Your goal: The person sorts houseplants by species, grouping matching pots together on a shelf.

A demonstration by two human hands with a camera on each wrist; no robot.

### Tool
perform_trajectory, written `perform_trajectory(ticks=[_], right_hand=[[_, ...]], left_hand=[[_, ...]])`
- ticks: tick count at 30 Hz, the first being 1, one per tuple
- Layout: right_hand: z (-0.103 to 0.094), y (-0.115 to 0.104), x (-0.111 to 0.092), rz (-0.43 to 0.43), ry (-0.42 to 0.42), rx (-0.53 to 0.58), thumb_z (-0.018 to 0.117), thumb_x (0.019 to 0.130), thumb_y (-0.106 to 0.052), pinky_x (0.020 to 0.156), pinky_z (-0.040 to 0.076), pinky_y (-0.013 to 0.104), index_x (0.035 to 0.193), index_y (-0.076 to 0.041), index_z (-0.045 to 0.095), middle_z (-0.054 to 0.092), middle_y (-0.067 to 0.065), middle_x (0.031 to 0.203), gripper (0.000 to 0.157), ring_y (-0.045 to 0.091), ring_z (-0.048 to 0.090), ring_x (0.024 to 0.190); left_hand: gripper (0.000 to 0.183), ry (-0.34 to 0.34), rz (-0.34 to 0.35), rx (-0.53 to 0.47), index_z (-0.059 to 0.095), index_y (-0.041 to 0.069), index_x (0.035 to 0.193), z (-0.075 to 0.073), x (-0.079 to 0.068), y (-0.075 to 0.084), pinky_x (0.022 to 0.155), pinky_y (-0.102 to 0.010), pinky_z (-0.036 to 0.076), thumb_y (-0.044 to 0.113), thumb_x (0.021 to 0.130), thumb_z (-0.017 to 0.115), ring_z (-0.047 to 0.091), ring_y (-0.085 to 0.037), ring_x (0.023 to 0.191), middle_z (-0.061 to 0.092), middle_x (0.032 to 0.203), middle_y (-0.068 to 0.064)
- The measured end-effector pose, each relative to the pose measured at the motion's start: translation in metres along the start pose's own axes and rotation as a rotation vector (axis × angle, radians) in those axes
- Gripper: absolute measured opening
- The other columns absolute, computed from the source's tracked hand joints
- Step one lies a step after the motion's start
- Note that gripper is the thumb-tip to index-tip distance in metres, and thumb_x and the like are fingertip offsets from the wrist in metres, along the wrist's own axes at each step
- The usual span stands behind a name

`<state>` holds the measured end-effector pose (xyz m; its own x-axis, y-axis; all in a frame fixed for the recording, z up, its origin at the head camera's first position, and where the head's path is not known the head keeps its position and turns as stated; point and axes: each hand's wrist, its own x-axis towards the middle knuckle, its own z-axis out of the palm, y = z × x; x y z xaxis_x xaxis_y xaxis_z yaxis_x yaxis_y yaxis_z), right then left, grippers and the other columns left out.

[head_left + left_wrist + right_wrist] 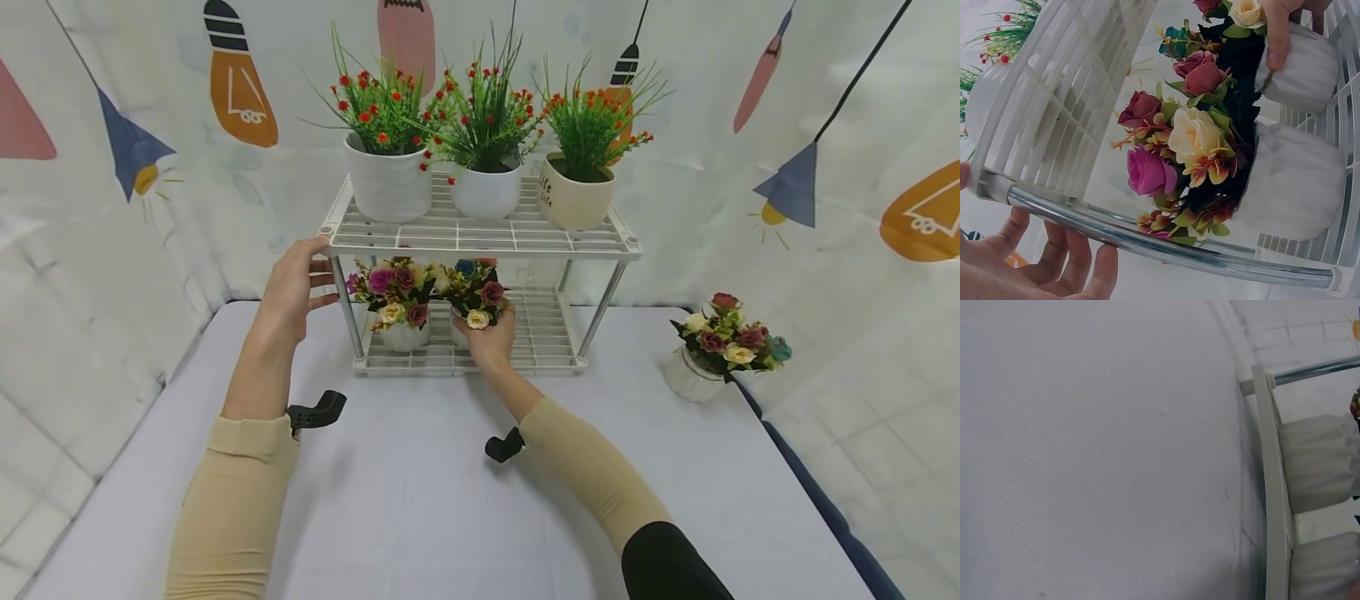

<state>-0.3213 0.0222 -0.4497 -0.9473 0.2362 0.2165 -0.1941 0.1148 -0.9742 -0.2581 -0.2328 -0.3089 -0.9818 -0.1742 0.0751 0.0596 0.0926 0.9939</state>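
My right hand [491, 337] grips the white pot of an artificial rose arrangement [480, 292] on the lower shelf of a white two-tier rack [480, 246]. In the left wrist view, the thumb and fingers lie against that pot [1304, 69]. Close beside it on its left stands another potted rose arrangement [393, 292] with purple and cream blooms. My left hand [288, 279] is at the rack's front left corner. Its extended fingers [1082, 265] meet the metal post [1147, 240] from outside, and the thumb is by the top shelf's corner.
Three pots of grass with small red-orange flowers stand on the top shelf: a white one [390, 183], a smaller white one [487, 192] and a cream one [577, 196]. Another potted rose arrangement [693, 375] sits near the right edge of the white-covered table [420, 500]. A printed curtain [705, 167] hangs behind.
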Motion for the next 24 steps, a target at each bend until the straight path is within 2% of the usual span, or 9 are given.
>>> perform_trajectory(ticks=[3, 6, 11, 15, 19, 24], right_hand=[[-0.004, 0.0, -0.002, 0.011, -0.037, -0.012, 0.091, 0.078, -0.009, 0.111, 0.04, 0.038, 0.147, 0.0, 0.037, 0.049, 0.016, 0.143, 0.087, 0.029, 0.05, 0.134], [-0.015, -0.001, -0.009, 0.026, -0.099, -0.074, 0.09, 0.079, -0.009, 0.115, 0.035, 0.041, 0.152, -0.001, 0.033, 0.046, 0.017, 0.148, 0.093, 0.031, 0.045, 0.139], [-0.042, -0.005, -0.023, 0.066, -0.243, -0.227, 0.087, 0.084, -0.017, 0.119, 0.026, 0.051, 0.16, -0.006, 0.024, 0.032, 0.017, 0.161, 0.099, 0.036, 0.03, 0.149], [-0.063, -0.01, -0.031, 0.065, -0.376, -0.3, 0.084, 0.088, -0.023, 0.116, 0.031, 0.056, 0.163, -0.011, 0.021, 0.024, 0.016, 0.166, 0.098, 0.04, 0.026, 0.15], [-0.087, -0.016, -0.045, 0.076, -0.475, -0.279, 0.082, 0.089, -0.021, 0.112, 0.037, 0.055, 0.161, -0.009, 0.026, 0.025, 0.019, 0.164, 0.092, 0.042, 0.028, 0.148], [-0.12, -0.018, -0.063, 0.153, -0.483, -0.232, 0.081, 0.09, -0.018, 0.112, 0.038, 0.054, 0.153, -0.005, 0.037, 0.035, 0.019, 0.158, 0.078, 0.04, 0.032, 0.146]], left_hand=[[0.043, 0.004, -0.005, -0.005, 0.057, 0.023, 0.122, 0.0, -0.001, 0.001, 0.094, -0.047, 0.044, 0.06, 0.104, 0.044, 0.052, -0.02, 0.104, 0.049, 0.116, -0.006], [0.045, 0.003, -0.005, 0.004, 0.056, 0.023, 0.124, 0.001, -0.002, 0.002, 0.096, -0.048, 0.044, 0.061, 0.104, 0.044, 0.052, -0.02, 0.105, 0.049, 0.117, -0.007], [0.048, 0.003, 0.003, 0.017, 0.056, 0.022, 0.125, 0.001, -0.002, 0.004, 0.096, -0.049, 0.044, 0.062, 0.104, 0.042, 0.052, -0.021, 0.105, 0.048, 0.118, -0.008], [0.046, 0.005, 0.001, 0.022, 0.056, 0.023, 0.125, -0.002, -0.002, 0.004, 0.094, -0.046, 0.045, 0.061, 0.104, 0.041, 0.052, -0.02, 0.105, 0.048, 0.117, -0.006], [0.045, -0.003, -0.002, 0.008, 0.056, 0.023, 0.126, -0.002, 0.0, 0.004, 0.095, -0.046, 0.045, 0.06, 0.105, 0.042, 0.052, -0.02, 0.104, 0.048, 0.117, -0.006], [0.045, -0.008, -0.01, 0.02, 0.055, 0.023, 0.126, 0.0, 0.0, 0.003, 0.097, -0.048, 0.044, 0.061, 0.105, 0.04, 0.051, -0.02, 0.106, 0.048, 0.117, -0.005]])
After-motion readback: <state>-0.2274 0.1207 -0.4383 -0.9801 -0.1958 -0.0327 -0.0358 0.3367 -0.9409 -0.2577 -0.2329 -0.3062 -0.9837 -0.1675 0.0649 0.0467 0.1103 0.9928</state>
